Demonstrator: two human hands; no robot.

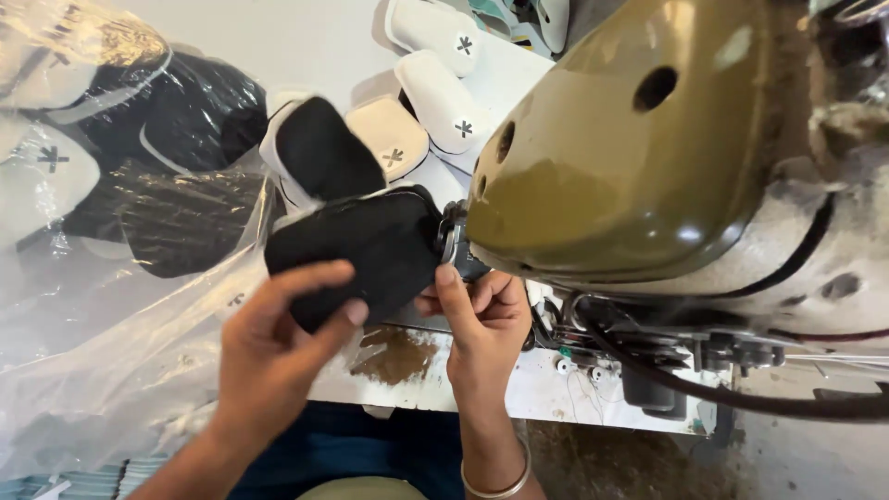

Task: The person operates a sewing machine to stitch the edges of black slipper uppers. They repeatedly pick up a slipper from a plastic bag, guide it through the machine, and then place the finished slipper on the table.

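My left hand (278,343) grips the near edge of a black fabric piece (370,245), fingers on top and thumb beneath. My right hand (477,319) pinches the same piece at its right edge, close under the head of an olive-green sewing machine (630,148). The piece's right end meets the metal presser part (452,243) of the machine. A second black and white padded piece (319,153) lies just behind the held one. The needle itself is hidden by the machine head.
Several white padded pieces with black cross marks (435,97) lie on the white table (296,37) behind. A clear plastic bag (111,185) with black and white pieces fills the left. Dark cables (741,398) run under the machine at right.
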